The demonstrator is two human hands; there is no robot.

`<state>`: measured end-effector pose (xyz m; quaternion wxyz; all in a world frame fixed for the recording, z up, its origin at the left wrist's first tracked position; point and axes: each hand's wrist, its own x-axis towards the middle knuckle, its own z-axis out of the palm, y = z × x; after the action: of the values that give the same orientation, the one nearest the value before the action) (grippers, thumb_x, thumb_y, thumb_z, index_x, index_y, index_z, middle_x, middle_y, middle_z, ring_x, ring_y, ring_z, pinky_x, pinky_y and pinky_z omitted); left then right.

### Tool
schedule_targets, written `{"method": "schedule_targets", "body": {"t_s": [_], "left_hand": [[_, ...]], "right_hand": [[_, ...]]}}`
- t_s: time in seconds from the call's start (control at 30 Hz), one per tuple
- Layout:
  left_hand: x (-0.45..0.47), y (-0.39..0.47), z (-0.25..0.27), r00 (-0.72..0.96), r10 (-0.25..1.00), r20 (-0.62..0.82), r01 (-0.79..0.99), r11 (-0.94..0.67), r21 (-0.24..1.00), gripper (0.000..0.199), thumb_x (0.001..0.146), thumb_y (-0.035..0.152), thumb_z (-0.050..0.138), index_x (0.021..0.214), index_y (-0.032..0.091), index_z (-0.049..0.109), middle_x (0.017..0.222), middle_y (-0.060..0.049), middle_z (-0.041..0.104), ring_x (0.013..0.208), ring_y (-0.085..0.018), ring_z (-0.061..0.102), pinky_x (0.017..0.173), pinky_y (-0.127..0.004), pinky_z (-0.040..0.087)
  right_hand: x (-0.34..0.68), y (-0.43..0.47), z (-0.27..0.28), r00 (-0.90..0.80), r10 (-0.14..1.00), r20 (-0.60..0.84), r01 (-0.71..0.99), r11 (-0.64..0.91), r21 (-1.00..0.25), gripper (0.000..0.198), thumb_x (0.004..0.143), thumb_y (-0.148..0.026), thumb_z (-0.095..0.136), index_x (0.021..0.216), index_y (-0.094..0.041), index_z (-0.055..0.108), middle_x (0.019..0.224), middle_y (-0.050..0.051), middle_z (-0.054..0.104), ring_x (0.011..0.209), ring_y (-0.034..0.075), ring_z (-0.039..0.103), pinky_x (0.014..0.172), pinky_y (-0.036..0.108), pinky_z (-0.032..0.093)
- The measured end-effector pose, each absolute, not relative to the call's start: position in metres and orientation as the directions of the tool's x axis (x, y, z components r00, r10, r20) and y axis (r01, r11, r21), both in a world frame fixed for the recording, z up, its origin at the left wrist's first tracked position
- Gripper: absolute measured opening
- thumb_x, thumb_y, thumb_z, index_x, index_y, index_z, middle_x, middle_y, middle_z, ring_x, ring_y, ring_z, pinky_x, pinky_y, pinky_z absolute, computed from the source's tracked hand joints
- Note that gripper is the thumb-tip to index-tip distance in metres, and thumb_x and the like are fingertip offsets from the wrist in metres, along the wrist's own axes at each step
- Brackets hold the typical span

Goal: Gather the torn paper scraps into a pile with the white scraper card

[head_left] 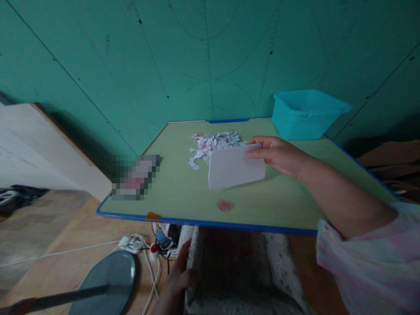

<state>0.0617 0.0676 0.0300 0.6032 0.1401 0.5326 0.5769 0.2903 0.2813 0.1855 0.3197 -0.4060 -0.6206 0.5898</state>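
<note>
My right hand [280, 155] pinches a flat white rectangular plate [234, 168] by its upper right corner, thumb in front. The plate stands tilted over the table, directly in front of a heap of torn paper scraps [218, 143], and hides part of that heap. Below the table's front edge, my left hand [179, 275] grips the left side of a worn, whitish bin [282, 258] with a dark interior. Shadow covers some of the left fingers.
The pale green table [183, 192] has a blue edge and a reddish stain [225, 204]. A turquoise tub [295, 120] stands at the back right. A pixelated flat object [136, 179] lies left. Cables [144, 245] and a round grey base [111, 275] sit on the floor.
</note>
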Motion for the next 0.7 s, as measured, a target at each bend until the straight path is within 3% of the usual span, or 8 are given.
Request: {"method": "schedule_targets", "body": {"t_s": [0.1,0.2,0.3,0.37,0.5,0.6,0.7], "left_hand": [[0.06,0.068,0.026,-0.275,0.85,-0.448,-0.477,0.284,0.832,0.053,0.034,0.004,0.057,0.074,0.035,0.074,0.058,0.01,0.065,0.054,-0.014,0.049,0.057,-0.022,0.042],[0.06,0.069,0.025,-0.258,0.848,-0.463,-0.485,0.301,0.821,0.054,0.035,0.004,0.056,0.075,0.036,0.074,0.057,0.01,0.064,0.05,-0.014,0.048,0.056,-0.023,0.043],[0.062,0.069,0.027,-0.287,0.831,-0.476,-0.479,0.306,0.823,0.053,0.034,0.004,0.055,0.073,0.036,0.074,0.064,0.009,0.07,0.065,-0.018,0.059,0.062,-0.024,0.046],[0.063,0.069,0.03,-0.296,0.827,-0.479,-0.488,0.3,0.82,0.052,0.035,0.004,0.055,0.071,0.035,0.074,0.069,0.008,0.073,0.071,-0.019,0.061,0.064,-0.024,0.047],[0.065,0.07,0.032,-0.25,0.839,-0.482,-0.521,0.303,0.798,0.05,0.036,0.005,0.056,0.071,0.036,0.074,0.068,0.008,0.073,0.061,-0.018,0.059,0.062,-0.026,0.048],[0.065,0.069,0.03,-0.277,0.839,-0.469,-0.492,0.295,0.819,0.05,0.036,0.005,0.055,0.072,0.035,0.075,0.071,0.007,0.074,0.074,-0.021,0.062,0.065,-0.025,0.048],[0.064,0.068,0.026,-0.257,0.836,-0.485,-0.51,0.309,0.803,0.051,0.039,0.005,0.057,0.076,0.035,0.075,0.063,0.008,0.07,0.058,-0.015,0.056,0.061,-0.023,0.046]], "right_hand": [[0.292,0.287,0.18,-0.438,0.89,-0.125,0.178,-0.05,-0.983,0.017,0.066,-0.019,0.061,0.082,-0.019,0.054,0.07,-0.001,0.06,0.058,0.011,0.054,0.054,0.023,0.041],[0.291,0.29,0.173,-0.483,0.865,-0.135,0.332,0.039,-0.942,0.019,0.069,-0.023,0.061,0.085,-0.018,0.053,0.072,0.0,0.06,0.059,0.011,0.054,0.052,0.022,0.039],[0.289,0.288,0.166,-0.569,0.805,-0.168,0.433,0.12,-0.894,0.021,0.071,-0.027,0.06,0.088,-0.017,0.051,0.076,0.002,0.061,0.063,0.013,0.056,0.053,0.022,0.039],[0.286,0.285,0.165,-0.617,0.765,-0.183,0.454,0.156,-0.877,0.023,0.073,-0.03,0.058,0.09,-0.017,0.049,0.079,0.003,0.062,0.066,0.014,0.058,0.054,0.023,0.04],[0.283,0.28,0.166,-0.673,0.714,-0.194,0.476,0.217,-0.852,0.025,0.074,-0.035,0.056,0.09,-0.017,0.049,0.081,0.003,0.063,0.068,0.014,0.058,0.056,0.024,0.039],[0.284,0.279,0.166,-0.701,0.686,-0.195,0.487,0.26,-0.834,0.025,0.074,-0.037,0.056,0.088,-0.017,0.049,0.079,0.002,0.062,0.068,0.014,0.057,0.057,0.024,0.038],[0.285,0.28,0.165,-0.72,0.67,-0.181,0.48,0.292,-0.827,0.025,0.074,-0.038,0.056,0.087,-0.017,0.049,0.079,0.002,0.061,0.068,0.014,0.056,0.057,0.024,0.038]]}}
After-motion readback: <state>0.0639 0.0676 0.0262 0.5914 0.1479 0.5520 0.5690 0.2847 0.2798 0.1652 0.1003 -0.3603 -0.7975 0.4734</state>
